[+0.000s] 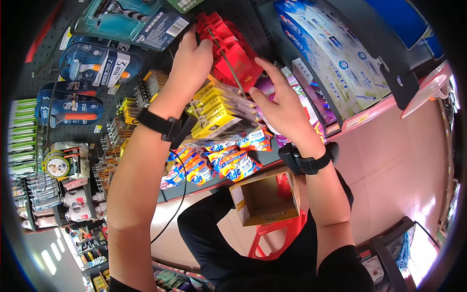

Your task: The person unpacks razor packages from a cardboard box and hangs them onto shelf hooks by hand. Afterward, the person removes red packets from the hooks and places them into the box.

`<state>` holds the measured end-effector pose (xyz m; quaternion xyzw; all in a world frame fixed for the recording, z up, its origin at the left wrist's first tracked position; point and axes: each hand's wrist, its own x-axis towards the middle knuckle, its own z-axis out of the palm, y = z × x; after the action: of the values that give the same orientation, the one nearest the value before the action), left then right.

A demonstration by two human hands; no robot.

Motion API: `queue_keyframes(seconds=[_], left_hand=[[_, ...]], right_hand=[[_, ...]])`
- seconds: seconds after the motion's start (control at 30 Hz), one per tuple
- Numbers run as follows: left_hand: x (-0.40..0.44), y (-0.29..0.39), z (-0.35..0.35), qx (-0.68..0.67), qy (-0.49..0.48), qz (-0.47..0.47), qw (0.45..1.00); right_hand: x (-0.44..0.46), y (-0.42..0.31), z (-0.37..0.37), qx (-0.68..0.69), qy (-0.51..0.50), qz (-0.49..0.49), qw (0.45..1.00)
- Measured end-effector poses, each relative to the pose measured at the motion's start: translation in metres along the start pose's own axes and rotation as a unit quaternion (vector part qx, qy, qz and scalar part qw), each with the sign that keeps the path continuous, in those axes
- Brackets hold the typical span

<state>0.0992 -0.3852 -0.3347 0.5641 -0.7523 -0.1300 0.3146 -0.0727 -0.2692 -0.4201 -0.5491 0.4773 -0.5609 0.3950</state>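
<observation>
Several red packets [233, 61] hang on a metal hook rod [226, 58] near the top centre. At their left side is my left hand [192, 56], its fingertips partly hidden at the upper packets. My right hand [282, 100] is at their lower right, thumb and index finger apart near the rod's front end, with nothing seen between them. Below the red packets hang yellow packages [219, 109] in clear wrapping. Orange and blue Tide bags [236, 165] lie on the shelf under them.
An open cardboard box [267, 198] with a little red inside stands by my legs, above a red stool [277, 236]. Toothpaste boxes [340, 58] fill the right shelf. Razor packs [99, 65] hang at the left. A dark cable [182, 194] hangs below my left wrist.
</observation>
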Motion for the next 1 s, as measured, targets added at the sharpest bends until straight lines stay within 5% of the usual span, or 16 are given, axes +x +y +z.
queue_keyframes(seconds=[0.17,0.5,1.0], left_hand=[[0.016,0.016,-0.007,-0.218,-0.081,-0.184,0.955],[0.017,0.025,-0.015,-0.314,-0.148,-0.191,0.918],[0.022,0.011,-0.01,-0.279,-0.137,-0.159,0.937]], right_hand=[[-0.001,-0.003,-0.002,0.008,-0.009,0.014,1.0],[-0.003,-0.001,0.006,0.022,-0.007,-0.005,1.0],[0.0,0.01,0.013,-0.037,0.01,-0.066,0.997]])
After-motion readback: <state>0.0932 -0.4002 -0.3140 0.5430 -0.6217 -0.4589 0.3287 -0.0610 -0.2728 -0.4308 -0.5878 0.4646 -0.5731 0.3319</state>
